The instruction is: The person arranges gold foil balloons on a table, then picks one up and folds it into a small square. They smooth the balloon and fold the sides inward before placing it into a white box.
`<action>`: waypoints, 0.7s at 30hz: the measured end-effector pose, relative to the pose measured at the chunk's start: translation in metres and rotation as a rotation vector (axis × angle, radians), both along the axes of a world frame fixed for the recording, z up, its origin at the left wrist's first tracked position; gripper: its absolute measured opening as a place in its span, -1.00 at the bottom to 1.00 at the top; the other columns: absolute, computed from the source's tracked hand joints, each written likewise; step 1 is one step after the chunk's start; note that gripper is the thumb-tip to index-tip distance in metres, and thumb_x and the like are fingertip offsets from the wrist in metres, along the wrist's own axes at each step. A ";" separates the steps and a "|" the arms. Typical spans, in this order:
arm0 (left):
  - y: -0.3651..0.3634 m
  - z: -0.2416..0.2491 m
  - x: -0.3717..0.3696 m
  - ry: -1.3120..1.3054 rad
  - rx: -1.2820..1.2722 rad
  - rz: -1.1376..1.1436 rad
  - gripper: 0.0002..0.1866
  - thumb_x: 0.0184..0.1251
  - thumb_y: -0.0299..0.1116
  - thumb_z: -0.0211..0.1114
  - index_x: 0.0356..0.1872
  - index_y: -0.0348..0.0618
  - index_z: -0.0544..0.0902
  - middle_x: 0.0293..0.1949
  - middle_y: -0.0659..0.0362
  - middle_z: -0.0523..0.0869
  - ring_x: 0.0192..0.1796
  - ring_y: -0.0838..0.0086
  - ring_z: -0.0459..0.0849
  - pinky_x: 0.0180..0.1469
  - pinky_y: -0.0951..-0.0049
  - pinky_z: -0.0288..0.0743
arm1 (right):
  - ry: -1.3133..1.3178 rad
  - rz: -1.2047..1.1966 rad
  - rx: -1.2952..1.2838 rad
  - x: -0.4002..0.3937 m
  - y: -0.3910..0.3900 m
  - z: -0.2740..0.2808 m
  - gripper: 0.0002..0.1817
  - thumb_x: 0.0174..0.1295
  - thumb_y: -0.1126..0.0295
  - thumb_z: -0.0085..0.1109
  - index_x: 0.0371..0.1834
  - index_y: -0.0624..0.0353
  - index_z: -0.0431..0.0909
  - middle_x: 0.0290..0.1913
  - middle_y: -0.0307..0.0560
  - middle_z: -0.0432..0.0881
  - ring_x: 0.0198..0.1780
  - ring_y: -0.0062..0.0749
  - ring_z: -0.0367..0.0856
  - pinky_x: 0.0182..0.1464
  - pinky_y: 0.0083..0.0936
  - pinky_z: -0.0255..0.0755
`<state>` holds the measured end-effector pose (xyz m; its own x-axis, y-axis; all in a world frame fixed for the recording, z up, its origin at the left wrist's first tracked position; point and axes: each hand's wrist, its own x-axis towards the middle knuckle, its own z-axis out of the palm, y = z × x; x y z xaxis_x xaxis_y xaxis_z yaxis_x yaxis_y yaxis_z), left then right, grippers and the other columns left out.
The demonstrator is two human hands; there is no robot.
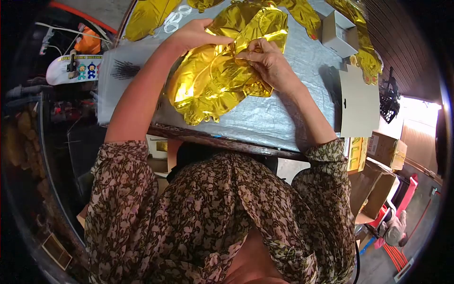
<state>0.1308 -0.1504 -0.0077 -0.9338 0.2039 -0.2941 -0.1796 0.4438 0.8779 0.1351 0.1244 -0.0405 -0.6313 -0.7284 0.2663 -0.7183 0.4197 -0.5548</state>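
Note:
A shiny gold foil balloon (208, 78), flat and creased, lies across the near half of the table under both my hands. My left hand (201, 37) grips its upper left part, the thumb stretched over the foil toward the middle. From the right, my right hand (267, 59) pinches a fold of the same foil with thumb and forefinger. The two sets of fingertips are close together near the balloon's centre. What exactly sits between the right fingertips is too small to make out.
More gold foil balloons (302, 19) lie along the table's far side, near white ribbon loops (174, 21). At the right are an open white box (338, 35) and a grey card flap (359, 102). The silvery table cover (265, 120) ends just before my body. Cardboard boxes (373, 184) stand lower right.

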 end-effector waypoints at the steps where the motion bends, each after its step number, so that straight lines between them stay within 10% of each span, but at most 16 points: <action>1: 0.002 -0.001 -0.005 -0.031 -0.020 0.013 -0.32 0.22 -0.05 0.64 0.28 -0.23 0.67 0.02 0.15 0.82 -0.01 0.53 0.75 0.04 0.44 0.62 | -0.008 0.004 -0.007 -0.001 0.000 -0.001 -0.42 0.10 0.76 0.34 0.14 -0.11 0.81 0.03 -0.18 0.53 0.09 -0.14 0.54 0.23 -0.33 0.52; 12: 0.018 -0.015 -0.027 0.292 -0.373 -0.105 -0.18 -0.02 0.06 0.68 0.26 -0.19 0.68 0.09 0.00 0.82 0.13 0.26 0.78 0.23 0.28 0.59 | 0.059 -0.005 -0.003 0.003 -0.002 -0.002 -0.41 0.09 0.70 0.39 0.17 -0.18 0.79 0.03 -0.17 0.54 0.07 -0.11 0.56 0.19 -0.27 0.52; 14: 0.004 -0.006 -0.015 0.198 -0.359 -0.121 -0.29 0.24 -0.16 0.61 0.36 -0.25 0.59 0.13 0.12 0.80 0.09 0.48 0.74 0.19 0.38 0.60 | 0.070 -0.004 0.017 0.004 -0.001 -0.001 -0.43 0.10 0.65 0.42 0.17 -0.20 0.79 0.05 -0.16 0.53 0.06 -0.10 0.56 0.17 -0.26 0.52; 21: 0.010 0.008 0.013 0.087 0.100 -0.259 -0.23 0.25 -0.24 0.56 0.45 -0.29 0.48 0.12 0.03 0.79 0.06 0.44 0.74 0.12 0.39 0.61 | 0.081 0.010 0.062 0.005 -0.002 0.002 -0.48 0.14 0.61 0.41 0.16 -0.16 0.79 0.08 -0.13 0.52 0.08 -0.05 0.55 0.18 -0.25 0.51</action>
<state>0.1436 -0.1405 0.0006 -0.8675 0.4630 -0.1816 0.0065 0.3756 0.9267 0.1404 0.1221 -0.0387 -0.6020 -0.7512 0.2708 -0.7643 0.4440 -0.4677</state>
